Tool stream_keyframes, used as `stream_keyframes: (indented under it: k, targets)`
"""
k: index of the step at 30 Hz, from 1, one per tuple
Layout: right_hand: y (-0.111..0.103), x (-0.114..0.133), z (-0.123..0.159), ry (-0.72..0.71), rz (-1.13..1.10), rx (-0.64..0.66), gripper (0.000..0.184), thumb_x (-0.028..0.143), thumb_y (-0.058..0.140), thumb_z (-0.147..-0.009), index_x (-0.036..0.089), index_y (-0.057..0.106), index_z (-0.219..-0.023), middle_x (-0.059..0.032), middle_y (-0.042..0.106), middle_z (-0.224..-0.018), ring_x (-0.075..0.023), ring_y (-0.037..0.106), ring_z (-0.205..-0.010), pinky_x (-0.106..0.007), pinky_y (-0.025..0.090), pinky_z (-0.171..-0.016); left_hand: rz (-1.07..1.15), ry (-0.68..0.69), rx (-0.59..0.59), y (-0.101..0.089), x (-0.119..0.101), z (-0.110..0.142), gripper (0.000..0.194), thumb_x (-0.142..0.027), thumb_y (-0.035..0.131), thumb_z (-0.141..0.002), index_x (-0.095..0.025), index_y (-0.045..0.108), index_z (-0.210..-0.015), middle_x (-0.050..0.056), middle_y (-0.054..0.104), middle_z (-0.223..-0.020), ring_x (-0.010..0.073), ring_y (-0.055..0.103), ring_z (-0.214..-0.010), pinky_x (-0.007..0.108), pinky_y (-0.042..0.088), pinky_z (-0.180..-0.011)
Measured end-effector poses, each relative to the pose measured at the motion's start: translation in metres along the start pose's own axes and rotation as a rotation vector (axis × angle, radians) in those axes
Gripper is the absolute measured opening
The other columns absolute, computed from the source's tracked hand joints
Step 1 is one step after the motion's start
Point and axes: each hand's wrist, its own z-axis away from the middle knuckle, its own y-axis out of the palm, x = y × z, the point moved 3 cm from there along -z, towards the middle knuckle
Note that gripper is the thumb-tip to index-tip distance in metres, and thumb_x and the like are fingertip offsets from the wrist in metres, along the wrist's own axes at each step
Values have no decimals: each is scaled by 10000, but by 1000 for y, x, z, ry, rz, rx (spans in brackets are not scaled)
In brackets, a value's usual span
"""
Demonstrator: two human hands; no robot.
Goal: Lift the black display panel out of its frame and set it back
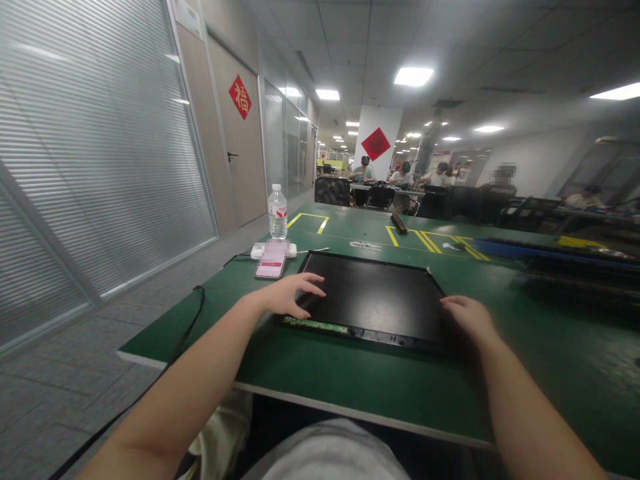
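A black display panel (375,293) lies on the green table (330,370); the left hand (293,295) spreads open at its left side, the right hand (470,317) meets its right edge, whether gripping I can't tell.

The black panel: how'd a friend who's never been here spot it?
Find the big green table. Between the person's left hand and right hand lies the flat black panel. Unlike the clear bottle and phone nearby, it's wide and dark, with a green strip along part of its near edge.
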Motion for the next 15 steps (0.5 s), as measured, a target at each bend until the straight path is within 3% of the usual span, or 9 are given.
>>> stream_keyframes:
  k: [15]
  targets:
    - [2,1,5,-10,-105,15,199,211,638,-641,235,787,-771,-51,764,-820,-204,662,-742,-287,463,-671,22,-6,-9,2,6,-1,598,-258,834,-640,-274,719,-1226,81,518,-1504,310,495,-1382,415,362,-1170]
